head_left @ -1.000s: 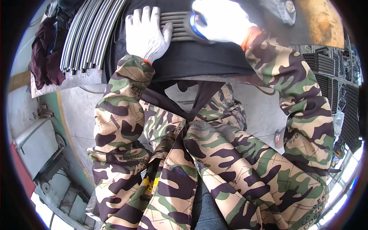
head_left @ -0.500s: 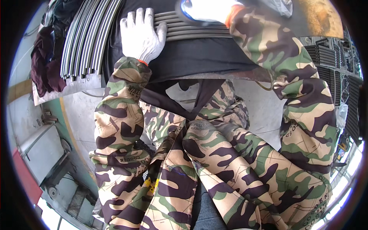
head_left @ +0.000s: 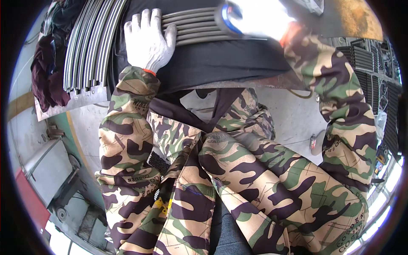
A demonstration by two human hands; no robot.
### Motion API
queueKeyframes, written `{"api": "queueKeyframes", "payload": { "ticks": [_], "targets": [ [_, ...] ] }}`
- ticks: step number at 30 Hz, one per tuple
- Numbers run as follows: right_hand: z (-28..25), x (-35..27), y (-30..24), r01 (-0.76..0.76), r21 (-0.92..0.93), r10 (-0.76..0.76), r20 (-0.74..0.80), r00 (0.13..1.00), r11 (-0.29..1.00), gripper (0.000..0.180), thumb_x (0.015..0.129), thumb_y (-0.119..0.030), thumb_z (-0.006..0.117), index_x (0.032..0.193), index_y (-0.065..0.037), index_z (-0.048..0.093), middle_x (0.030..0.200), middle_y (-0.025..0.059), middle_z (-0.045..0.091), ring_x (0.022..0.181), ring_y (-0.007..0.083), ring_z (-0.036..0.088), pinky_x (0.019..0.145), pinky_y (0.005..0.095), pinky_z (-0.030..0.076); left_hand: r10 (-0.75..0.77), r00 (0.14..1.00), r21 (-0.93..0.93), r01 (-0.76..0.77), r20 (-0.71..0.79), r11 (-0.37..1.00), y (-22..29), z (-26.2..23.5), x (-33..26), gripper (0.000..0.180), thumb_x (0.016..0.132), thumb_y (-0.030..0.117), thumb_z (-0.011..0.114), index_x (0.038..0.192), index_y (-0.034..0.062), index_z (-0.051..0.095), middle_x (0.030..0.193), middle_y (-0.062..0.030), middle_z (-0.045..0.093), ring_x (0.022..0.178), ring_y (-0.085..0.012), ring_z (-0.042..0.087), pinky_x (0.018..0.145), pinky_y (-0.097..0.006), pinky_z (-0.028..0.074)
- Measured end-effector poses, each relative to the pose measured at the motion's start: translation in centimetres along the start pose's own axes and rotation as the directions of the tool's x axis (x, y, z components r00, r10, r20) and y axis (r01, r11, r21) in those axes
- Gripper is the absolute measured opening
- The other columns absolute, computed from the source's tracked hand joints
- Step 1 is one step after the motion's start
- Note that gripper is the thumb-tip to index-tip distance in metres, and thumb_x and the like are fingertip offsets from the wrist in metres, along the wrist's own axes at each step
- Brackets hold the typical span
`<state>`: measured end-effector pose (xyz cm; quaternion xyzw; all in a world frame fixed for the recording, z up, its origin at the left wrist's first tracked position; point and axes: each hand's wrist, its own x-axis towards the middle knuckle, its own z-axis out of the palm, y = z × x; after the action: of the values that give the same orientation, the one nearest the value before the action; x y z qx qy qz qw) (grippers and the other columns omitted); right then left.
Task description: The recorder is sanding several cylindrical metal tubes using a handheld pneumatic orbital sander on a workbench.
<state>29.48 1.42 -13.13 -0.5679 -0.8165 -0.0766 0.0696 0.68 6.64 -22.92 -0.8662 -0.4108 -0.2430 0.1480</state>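
Note:
My left hand point(head_left: 148, 42), in a white knit glove with an orange cuff, lies flat with fingers stretched over the left end of a row of grey metal rods point(head_left: 195, 30). The rods lie side by side on a black cloth point(head_left: 212, 59). Over their right part is my right hand point(head_left: 263, 19), also gloved and smeared by motion. It grips a round, blue-edged object point(head_left: 233, 19) against or just above the rods; its exact kind is too blurred to make out. The right ends of the rods are hidden beneath the hand and this object.
A bundle of long shiny rods point(head_left: 91, 51) lies to the left, beside dark crumpled clothing point(head_left: 46, 76). At the far right are a rusty-brown board point(head_left: 361, 19) and stacked dark bars on a rack point(head_left: 359, 59). A clear plastic bag point(head_left: 312, 6) sits at the back.
My right hand has moved right along the rods with the blue-edged object. My left hand appears slightly further left in the view, still flat on the rods.

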Motion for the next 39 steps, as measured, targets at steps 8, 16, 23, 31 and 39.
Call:
{"api": "queueKeyframes", "payload": {
  "ticks": [8, 16, 23, 31, 39],
  "targets": [
    [0.1, -1.8, 1.2, 0.052, 0.084, -0.051, -0.011, 0.999, 0.995, 0.023, 0.092, -0.030, 0.067, 0.099, -0.007, 0.067, 0.095, 0.0203, 0.067, 0.087, 0.0415, 0.070, 0.074, 0.0531, 0.059, 0.019, 1.000, 0.063, -0.020, 0.010, 0.998, -0.1, -0.4, -0.2, 0.051, 0.094, 0.037, 0.068, 0.129, 0.0002, 0.068, 0.127, -0.0181, 0.068, 0.116, -0.0373, 0.062, 0.101, -0.052, 0.046],
    [-0.3, -2.1, 1.9, 0.066, 0.055, -0.071, 0.081, 0.994, 0.996, 0.025, 0.094, -0.030, 0.066, 0.103, -0.006, 0.066, 0.100, 0.0211, 0.067, 0.090, 0.0412, 0.070, 0.076, 0.0524, 0.059, -0.027, 0.991, 0.050, 0.020, 0.129, 0.999, -0.3, -0.6, -0.4, 0.053, 0.101, 0.036, 0.062, 0.139, -0.0010, 0.064, 0.139, -0.0214, 0.064, 0.125, -0.0396, 0.059, 0.109, -0.054, 0.043],
    [-0.5, -1.9, 1.8, 0.076, 0.052, -0.081, 0.109, 0.991, 0.996, 0.027, 0.094, -0.029, 0.066, 0.105, -0.005, 0.068, 0.102, 0.0215, 0.067, 0.092, 0.0413, 0.070, 0.077, 0.0522, 0.059, -0.034, 0.984, 0.051, 0.026, 0.176, 0.998, -0.5, -0.4, -0.2, 0.052, 0.100, 0.035, 0.062, 0.138, -0.0001, 0.064, 0.136, -0.0203, 0.066, 0.123, -0.0386, 0.060, 0.107, -0.053, 0.044],
    [-0.4, -1.5, 2.5, 0.029, 0.061, -0.036, 0.113, 0.993, 0.998, 0.029, 0.095, -0.030, 0.064, 0.107, -0.005, 0.068, 0.105, 0.0233, 0.068, 0.095, 0.0426, 0.070, 0.080, 0.0528, 0.059, -0.007, 0.990, 0.032, 0.003, 0.143, 0.999, -0.2, -0.6, -0.5, 0.050, 0.097, 0.036, 0.063, 0.131, -0.0003, 0.065, 0.129, -0.0197, 0.066, 0.117, -0.0387, 0.061, 0.103, -0.053, 0.045],
    [-0.3, -1.6, 1.7, 0.031, 0.069, -0.041, 0.137, 0.990, 0.997, 0.027, 0.094, -0.030, 0.064, 0.105, -0.006, 0.069, 0.102, 0.0227, 0.068, 0.094, 0.0425, 0.070, 0.081, 0.0528, 0.059, 0.031, 0.995, 0.041, -0.035, 0.097, 0.999, -0.8, -0.6, -0.7, 0.050, 0.096, 0.036, 0.064, 0.131, 0.0004, 0.063, 0.121, -0.0190, 0.064, 0.112, -0.0375, 0.059, 0.099, -0.053, 0.044]
  ]
}}
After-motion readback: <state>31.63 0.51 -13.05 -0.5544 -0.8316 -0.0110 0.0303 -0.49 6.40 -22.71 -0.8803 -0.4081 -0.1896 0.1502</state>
